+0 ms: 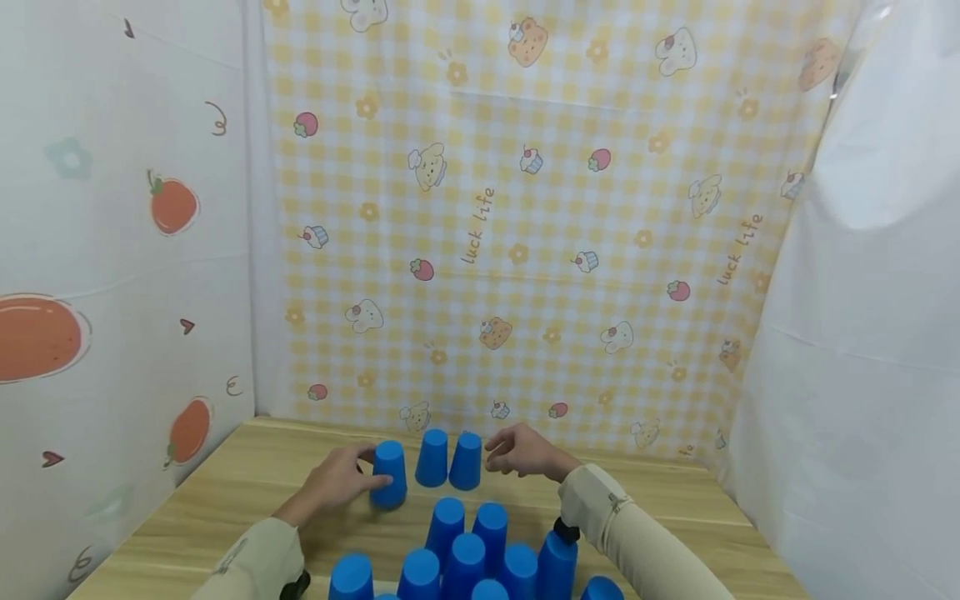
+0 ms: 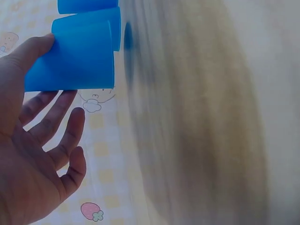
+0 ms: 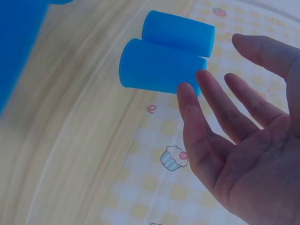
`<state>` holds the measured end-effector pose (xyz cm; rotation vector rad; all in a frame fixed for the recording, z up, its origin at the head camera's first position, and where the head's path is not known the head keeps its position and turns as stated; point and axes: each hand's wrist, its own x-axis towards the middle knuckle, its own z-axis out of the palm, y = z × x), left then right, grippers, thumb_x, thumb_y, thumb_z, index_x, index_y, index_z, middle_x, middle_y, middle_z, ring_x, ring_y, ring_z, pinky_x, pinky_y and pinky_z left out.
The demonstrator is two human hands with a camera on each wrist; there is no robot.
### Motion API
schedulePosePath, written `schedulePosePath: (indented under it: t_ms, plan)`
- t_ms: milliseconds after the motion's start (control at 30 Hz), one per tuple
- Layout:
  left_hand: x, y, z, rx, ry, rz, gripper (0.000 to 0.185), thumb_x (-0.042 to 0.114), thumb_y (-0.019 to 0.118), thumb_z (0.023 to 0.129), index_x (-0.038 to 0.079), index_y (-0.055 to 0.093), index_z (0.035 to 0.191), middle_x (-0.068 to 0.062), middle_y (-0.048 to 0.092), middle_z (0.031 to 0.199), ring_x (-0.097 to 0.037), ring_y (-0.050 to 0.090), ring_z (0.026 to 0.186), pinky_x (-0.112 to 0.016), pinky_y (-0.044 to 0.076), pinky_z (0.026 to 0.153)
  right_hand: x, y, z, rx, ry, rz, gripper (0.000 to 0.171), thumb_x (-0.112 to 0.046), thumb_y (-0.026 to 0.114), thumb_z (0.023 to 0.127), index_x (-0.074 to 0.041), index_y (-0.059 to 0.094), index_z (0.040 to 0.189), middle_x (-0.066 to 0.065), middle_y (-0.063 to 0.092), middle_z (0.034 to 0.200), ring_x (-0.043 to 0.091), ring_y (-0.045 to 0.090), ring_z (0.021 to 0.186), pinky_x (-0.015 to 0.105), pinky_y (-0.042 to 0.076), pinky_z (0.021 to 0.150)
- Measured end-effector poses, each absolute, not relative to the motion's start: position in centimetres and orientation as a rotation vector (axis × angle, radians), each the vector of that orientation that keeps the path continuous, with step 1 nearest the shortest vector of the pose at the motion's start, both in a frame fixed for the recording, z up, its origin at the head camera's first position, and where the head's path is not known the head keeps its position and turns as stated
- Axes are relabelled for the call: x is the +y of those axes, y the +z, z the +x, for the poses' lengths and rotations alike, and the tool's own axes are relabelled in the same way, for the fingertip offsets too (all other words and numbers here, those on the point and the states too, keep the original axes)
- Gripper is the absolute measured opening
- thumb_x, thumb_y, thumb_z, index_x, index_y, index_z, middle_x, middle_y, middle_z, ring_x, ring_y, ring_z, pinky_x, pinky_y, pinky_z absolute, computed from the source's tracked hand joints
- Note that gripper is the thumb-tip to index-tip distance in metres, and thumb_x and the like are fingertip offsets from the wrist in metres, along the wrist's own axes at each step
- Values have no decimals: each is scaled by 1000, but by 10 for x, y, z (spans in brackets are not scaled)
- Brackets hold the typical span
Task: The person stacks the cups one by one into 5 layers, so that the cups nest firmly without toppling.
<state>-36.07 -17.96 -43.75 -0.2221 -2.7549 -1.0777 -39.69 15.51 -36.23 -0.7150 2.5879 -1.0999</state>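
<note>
My left hand (image 1: 333, 482) pinches an upside-down blue plastic cup (image 1: 388, 473) between thumb and fingers. In the left wrist view the thumb presses one side of this cup (image 2: 82, 58), and its wide rim is just off the table's surface. To its right, two more upside-down blue cups, a left one (image 1: 432, 458) and a right one (image 1: 466, 462), stand side by side near the back. Beside the right one, my right hand (image 1: 522, 452) hovers with loosely bent fingers and holds nothing. The right wrist view shows its fingertips (image 3: 187, 91) overlapping the nearer cup's narrow end (image 3: 161, 68).
Several more upside-down blue cups (image 1: 465, 562) are grouped at the front of the wooden table (image 1: 202, 517), between the forearms. One cup (image 1: 557, 562) stands close to the right wrist. A yellow checked curtain (image 1: 517, 292) hangs behind the table, with white sheets on both sides.
</note>
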Motion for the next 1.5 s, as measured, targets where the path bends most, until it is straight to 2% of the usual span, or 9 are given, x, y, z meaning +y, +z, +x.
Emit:
schedulePosePath:
  t_ms: [100,267,433,733,967,1067,1233,1300,1500]
  plan:
    - [-178,-436,-364,-2748,-1063,-227,65,44,81,80,5,62,128,-2,68,110,-22,63,94,-47,52,77,158,-363,-395,2571,-1097,-724,28,-15,73,90,-3,68,114,7,75,98,21,69,83,35,54,63]
    - [-174,-434,-369,-2754,-1034,-241,66,42,80,82,0,60,130,-6,68,113,-33,63,107,-56,50,86,163,-365,-391,2545,-1078,-730,27,-15,73,89,-5,69,114,6,75,98,19,70,83,36,55,65]
    - [-173,-432,-375,-2758,-1042,-208,67,38,79,84,-3,57,132,-11,68,115,-38,61,112,-59,48,90,167,-365,-383,2531,-1054,-761,22,-14,73,89,-8,71,110,3,75,94,19,70,84,38,56,66]
    - [-177,-432,-387,-2777,-1071,-195,65,35,77,85,-4,56,132,-13,67,116,-38,61,110,-60,48,89,168,-364,-371,2484,-1038,-782,23,-12,74,87,-8,71,110,6,75,97,18,71,87,38,56,67]
    - [-177,-430,-397,-2798,-1051,-202,65,33,77,86,-6,54,133,-17,66,119,-39,60,113,-59,47,92,170,-364,-369,2426,-1037,-754,24,-10,75,85,-9,72,109,14,73,105,18,69,89,38,55,66]
    - [-176,-431,-399,-2796,-1058,-206,63,32,77,86,-6,55,131,-17,66,119,-39,60,112,-58,48,92,171,-364,-367,2421,-1027,-750,25,-10,77,84,-10,72,108,14,73,107,19,69,93,43,57,69]
    - [-175,-433,-401,-2793,-1069,-227,61,29,78,85,-7,56,130,-18,67,117,-40,61,111,-59,49,90,171,-365,-363,2409,-1029,-740,27,-10,79,82,-11,73,108,16,71,111,28,67,103,55,56,76]
    - [-174,-434,-401,-2792,-1074,-237,61,28,77,86,-7,56,130,-19,67,117,-41,61,110,-59,49,89,170,-365,-362,2402,-1030,-737,28,-9,79,82,-11,73,108,16,71,111,31,66,105,57,56,77]
    - [-170,-436,-407,-2788,-1101,-236,56,27,77,86,-5,58,127,-18,67,116,-39,62,109,-58,50,89,171,-366,-361,2385,-1026,-743,28,-7,78,82,-11,72,109,9,73,108,24,68,100,56,55,76]
